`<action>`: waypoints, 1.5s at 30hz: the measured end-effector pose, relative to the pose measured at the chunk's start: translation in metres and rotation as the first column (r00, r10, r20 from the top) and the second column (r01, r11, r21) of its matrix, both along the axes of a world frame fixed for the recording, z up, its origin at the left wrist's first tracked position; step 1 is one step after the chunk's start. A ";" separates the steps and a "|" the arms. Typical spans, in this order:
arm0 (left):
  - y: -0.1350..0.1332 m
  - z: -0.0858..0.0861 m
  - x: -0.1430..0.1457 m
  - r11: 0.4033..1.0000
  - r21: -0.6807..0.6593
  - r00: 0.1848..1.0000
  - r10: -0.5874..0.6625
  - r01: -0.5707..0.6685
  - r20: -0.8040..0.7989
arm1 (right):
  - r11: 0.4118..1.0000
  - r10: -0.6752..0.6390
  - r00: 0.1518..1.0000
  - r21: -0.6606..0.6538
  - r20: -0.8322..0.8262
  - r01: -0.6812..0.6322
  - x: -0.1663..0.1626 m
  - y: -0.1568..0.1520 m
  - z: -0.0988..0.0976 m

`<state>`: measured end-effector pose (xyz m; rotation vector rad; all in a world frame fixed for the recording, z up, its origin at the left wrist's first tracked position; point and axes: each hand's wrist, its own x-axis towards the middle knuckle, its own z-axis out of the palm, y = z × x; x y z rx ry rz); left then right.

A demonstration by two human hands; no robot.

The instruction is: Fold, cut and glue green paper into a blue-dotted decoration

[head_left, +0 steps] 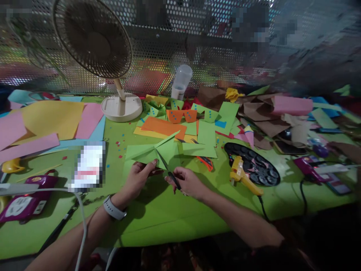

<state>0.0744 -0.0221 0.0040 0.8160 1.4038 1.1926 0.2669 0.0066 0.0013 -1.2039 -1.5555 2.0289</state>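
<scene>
My left hand [139, 176] pinches the lower edge of a folded green paper piece [153, 151], held just above the green table [175, 214]. A white watch sits on that wrist. My right hand [187, 182] is closed round black-handled scissors [169, 171], whose blades reach up into the middle of the green paper. Both hands are close together near the table's middle.
A white desk fan [93, 37] stands at the back left. Coloured paper sheets [50, 120] lie left, with cut pieces and orange paper [165, 126] behind. A yellow glue gun [244, 177] rests by a black tray [254, 163]. Purple tools [22, 203] lie left and right.
</scene>
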 end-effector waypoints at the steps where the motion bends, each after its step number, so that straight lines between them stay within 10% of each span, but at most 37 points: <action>1: 0.000 0.001 0.000 1.000 -0.004 1.000 -0.003 0.003 -0.006 | 1.000 -0.009 1.000 -0.004 0.000 0.009 -0.001 0.000 0.001; 17: 0.009 -0.013 -0.005 0.992 -0.003 0.989 0.127 -0.127 0.080 | 0.997 0.081 0.997 -0.017 0.014 -0.081 0.004 0.006 0.012; 24: 0.020 -0.004 -0.014 0.968 0.087 0.924 0.193 -0.233 0.331 | 0.961 0.001 0.987 0.273 0.162 -0.046 0.036 0.013 0.027; 30: 0.022 0.012 -0.016 0.974 0.075 0.925 0.175 -0.212 0.338 | 0.689 -0.368 0.725 0.694 0.583 -0.209 0.052 0.030 0.024; 45: -0.018 0.018 -0.010 0.985 -0.155 0.989 -0.054 0.075 0.141 | 0.688 -0.468 0.465 0.640 0.752 -0.342 0.061 0.069 0.027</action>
